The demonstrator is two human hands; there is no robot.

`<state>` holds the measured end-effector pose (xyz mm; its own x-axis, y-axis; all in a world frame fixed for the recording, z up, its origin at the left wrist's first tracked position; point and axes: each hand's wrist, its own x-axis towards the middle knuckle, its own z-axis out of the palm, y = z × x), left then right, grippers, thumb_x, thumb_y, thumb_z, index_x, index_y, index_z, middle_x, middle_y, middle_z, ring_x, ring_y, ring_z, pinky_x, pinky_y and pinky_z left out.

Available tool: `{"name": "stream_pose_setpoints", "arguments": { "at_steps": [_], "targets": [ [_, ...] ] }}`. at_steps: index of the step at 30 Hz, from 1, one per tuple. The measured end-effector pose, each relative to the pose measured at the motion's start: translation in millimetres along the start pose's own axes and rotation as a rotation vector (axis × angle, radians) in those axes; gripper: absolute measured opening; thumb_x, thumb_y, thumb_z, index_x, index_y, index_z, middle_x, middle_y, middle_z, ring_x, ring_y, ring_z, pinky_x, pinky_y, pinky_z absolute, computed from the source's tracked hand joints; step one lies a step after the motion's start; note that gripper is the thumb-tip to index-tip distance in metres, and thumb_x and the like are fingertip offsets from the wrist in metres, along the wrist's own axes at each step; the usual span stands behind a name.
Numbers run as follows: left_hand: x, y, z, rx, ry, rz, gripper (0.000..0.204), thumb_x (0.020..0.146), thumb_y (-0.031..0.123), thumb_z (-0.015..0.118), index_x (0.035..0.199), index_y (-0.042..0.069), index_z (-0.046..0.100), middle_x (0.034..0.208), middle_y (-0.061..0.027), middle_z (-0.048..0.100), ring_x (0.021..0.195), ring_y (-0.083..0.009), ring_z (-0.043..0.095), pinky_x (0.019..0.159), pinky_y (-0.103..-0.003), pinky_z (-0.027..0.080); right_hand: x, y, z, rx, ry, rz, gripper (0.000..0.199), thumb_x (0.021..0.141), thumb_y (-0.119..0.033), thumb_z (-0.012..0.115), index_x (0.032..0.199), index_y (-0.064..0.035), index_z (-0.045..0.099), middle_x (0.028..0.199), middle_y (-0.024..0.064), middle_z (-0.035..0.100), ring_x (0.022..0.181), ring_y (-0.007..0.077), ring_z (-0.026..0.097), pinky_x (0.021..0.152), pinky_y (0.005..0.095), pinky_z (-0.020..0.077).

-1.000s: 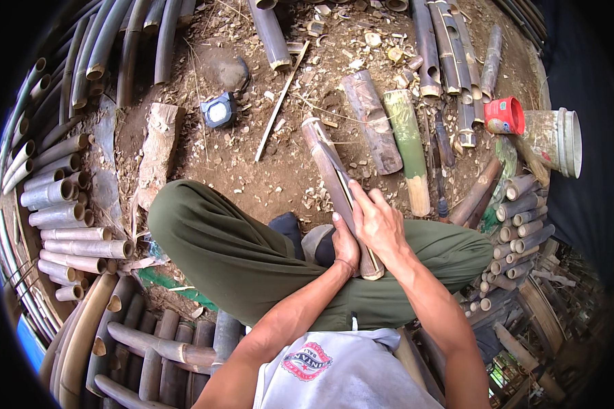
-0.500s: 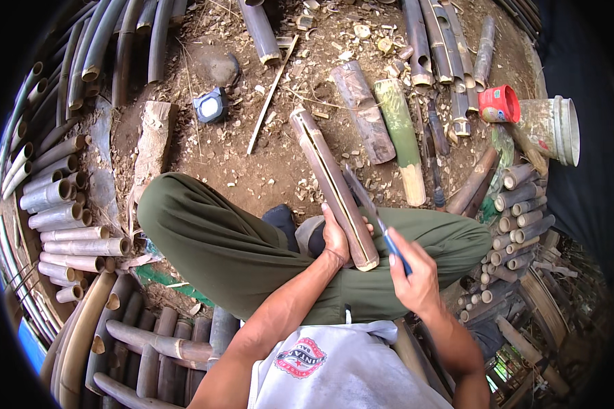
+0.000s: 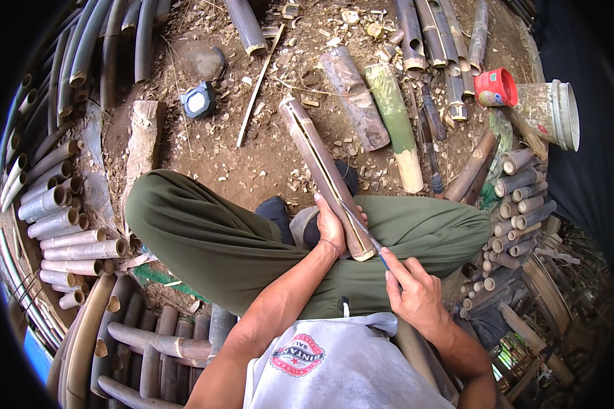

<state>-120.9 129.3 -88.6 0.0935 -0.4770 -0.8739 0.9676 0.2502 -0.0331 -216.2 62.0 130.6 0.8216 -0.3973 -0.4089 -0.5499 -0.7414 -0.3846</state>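
Observation:
My left hand (image 3: 332, 225) is wrapped round a brown bamboo tube (image 3: 314, 158) with a long narrow slit down its upper side. The tube slants from far left to near right, its pale cut end close to my lap. In my right hand (image 3: 415, 292) is a knife (image 3: 383, 258) with a blue handle, gripped with the forefinger stretched along it. Its thin blade lies along the slit near the tube's near end; whether the edge is inside the slit I cannot tell.
Stacked bamboo pieces (image 3: 82, 250) line the left, more (image 3: 522, 204) the right. On the chip-strewn ground lie a green bamboo piece (image 3: 394, 123), a brown log (image 3: 355, 95), a thin stick (image 3: 259, 88) and a blue-black lamp (image 3: 198, 101). A red tub (image 3: 496, 87) and white bucket (image 3: 546, 112) stand right.
The knife has moved left and down, from beside the tube onto its slit. My right hand turned with it. The whole view shifted slightly.

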Motion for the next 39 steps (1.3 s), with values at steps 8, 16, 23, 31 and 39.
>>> {"name": "stream_pose_setpoints", "arguments": {
  "at_steps": [8, 16, 23, 31, 39],
  "targets": [
    [-3.3, 0.5, 4.3, 0.035, 0.023, 0.037, 0.089, 0.090, 0.081, 0.019, 0.105, 0.000, 0.053, 0.078, -0.0167, 0.063, 0.065, -0.0311, 0.066, 0.060, -0.045, 0.057, 8.0, -18.8, -15.5, -0.105, -0.094, 0.030, 0.049, 0.088, -0.013, 0.066, 0.136, -0.0137, 0.058, 0.076, 0.0105, 0.052, 0.048, 0.0316, 0.057, 0.044, 0.0457, 0.0480],
    [1.5, -0.3, -4.5, 0.068, 0.008, 0.026, 0.091, 0.088, 0.083, 0.016, 0.113, 0.003, 0.051, 0.083, -0.0170, 0.063, 0.069, -0.0312, 0.065, 0.064, -0.047, 0.056, 17.1, -5.2, -8.5, 0.012, -0.039, 0.012, 0.046, 0.085, -0.007, 0.067, 0.131, -0.0112, 0.062, 0.074, 0.0095, 0.054, 0.052, 0.0302, 0.057, 0.048, 0.0427, 0.0486],
    [2.8, 0.7, -5.1, 0.103, 0.036, 0.058, 0.091, 0.088, 0.083, 0.016, 0.107, 0.003, 0.053, 0.081, -0.0162, 0.064, 0.067, -0.0303, 0.066, 0.062, -0.046, 0.056, 9.0, 12.3, 28.2, 0.142, 0.064, 0.029, 0.045, 0.083, 0.000, 0.066, 0.128, -0.0062, 0.064, 0.076, 0.0120, 0.058, 0.059, 0.0283, 0.059, 0.054, 0.0393, 0.0487],
    [6.2, 10.3, 4.0, 0.120, 0.085, 0.062, 0.090, 0.091, 0.081, 0.014, 0.097, 0.001, 0.057, 0.074, -0.0168, 0.064, 0.062, -0.0300, 0.066, 0.057, -0.044, 0.056, 15.2, 20.1, 49.8, 0.174, 0.158, 0.014, 0.045, 0.083, 0.000, 0.065, 0.128, -0.0064, 0.064, 0.076, 0.0128, 0.059, 0.059, 0.0291, 0.060, 0.055, 0.0391, 0.0498],
    [21.9, 2.3, -4.0, 0.148, 0.110, 0.174, 0.083, 0.093, 0.077, 0.018, 0.099, 0.005, 0.057, 0.079, -0.0163, 0.065, 0.067, -0.0298, 0.065, 0.062, -0.042, 0.057, 82.0, 12.0, 84.6, 0.226, 0.208, 0.001, 0.040, 0.090, -0.014, 0.062, 0.130, -0.0097, 0.061, 0.099, 0.0176, 0.066, 0.073, 0.0386, 0.068, 0.061, 0.0448, 0.0572]
  ]
}}
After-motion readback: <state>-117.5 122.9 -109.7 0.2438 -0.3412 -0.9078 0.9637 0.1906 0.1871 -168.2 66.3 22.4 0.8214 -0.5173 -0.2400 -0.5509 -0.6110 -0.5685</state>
